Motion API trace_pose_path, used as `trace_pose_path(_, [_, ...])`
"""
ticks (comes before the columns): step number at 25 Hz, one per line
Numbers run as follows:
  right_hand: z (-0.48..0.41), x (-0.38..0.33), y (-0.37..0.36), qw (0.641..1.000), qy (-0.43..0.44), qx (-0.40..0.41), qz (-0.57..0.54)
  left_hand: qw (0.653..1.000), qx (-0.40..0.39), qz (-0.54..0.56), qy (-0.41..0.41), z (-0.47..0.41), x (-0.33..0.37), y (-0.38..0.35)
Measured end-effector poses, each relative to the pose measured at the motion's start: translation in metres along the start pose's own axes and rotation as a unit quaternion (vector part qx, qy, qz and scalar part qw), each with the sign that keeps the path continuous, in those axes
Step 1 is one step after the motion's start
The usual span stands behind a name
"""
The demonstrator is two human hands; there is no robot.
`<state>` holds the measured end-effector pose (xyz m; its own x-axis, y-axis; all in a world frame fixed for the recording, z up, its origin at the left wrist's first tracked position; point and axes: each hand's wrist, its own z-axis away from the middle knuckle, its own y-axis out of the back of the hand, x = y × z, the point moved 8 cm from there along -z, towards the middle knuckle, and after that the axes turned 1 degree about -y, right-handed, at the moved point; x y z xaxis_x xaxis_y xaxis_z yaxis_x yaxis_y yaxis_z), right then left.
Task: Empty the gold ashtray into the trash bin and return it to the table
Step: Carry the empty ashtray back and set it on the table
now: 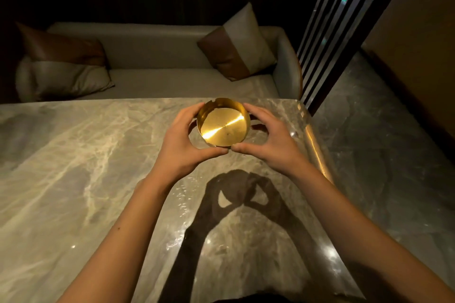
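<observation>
- I see one gold ashtray [223,122], round and shallow, held above the marble table [73,160] between both hands; its shadow and that of the arms falls on the tabletop nearer me, so it is lifted clear of the surface.
- My left hand [181,140] curls around the ashtray's left side, fingers on the far rim and thumb under the near edge, closed onto it.
- My right hand [267,138] mirrors it on the right side, fingers arched over the far rim, thumb meeting the left thumb at the near edge; it too grips the ashtray.
- The ashtray's inside looks bare, a bright streak of light across its floor; one notch shows in the far rim.
- The ashtray sits near the table's far edge and closer to its right edge, which runs just beside my right forearm. To the left the tabletop stretches wide and open.
- Beyond the right edge lies a stone floor [384,155], open room there.
- Past the far edge stands one pale sofa [160,56] with two cushions I can count: one [236,44] upright at the right, one [64,69] slumped at the left.
- One dark slatted screen [339,22] rises at the right of the sofa.
- I can read no writing or brand anywhere.
</observation>
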<state>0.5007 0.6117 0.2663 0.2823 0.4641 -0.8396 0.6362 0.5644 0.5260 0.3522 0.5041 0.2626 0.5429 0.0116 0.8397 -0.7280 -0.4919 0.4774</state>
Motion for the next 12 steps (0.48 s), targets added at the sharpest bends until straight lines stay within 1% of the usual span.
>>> trace_pose_path(6, [-0.014,-0.021,-0.031,1.0,-0.006,-0.021,0.018,1.0,0.002,0.013,0.021,0.006,-0.019,0.033])
trace_pose_path(12, [-0.025,-0.022,-0.039,0.999,0.009,-0.051,-0.006,0.999,0.029,-0.002,0.044,0.01,-0.024,0.042])
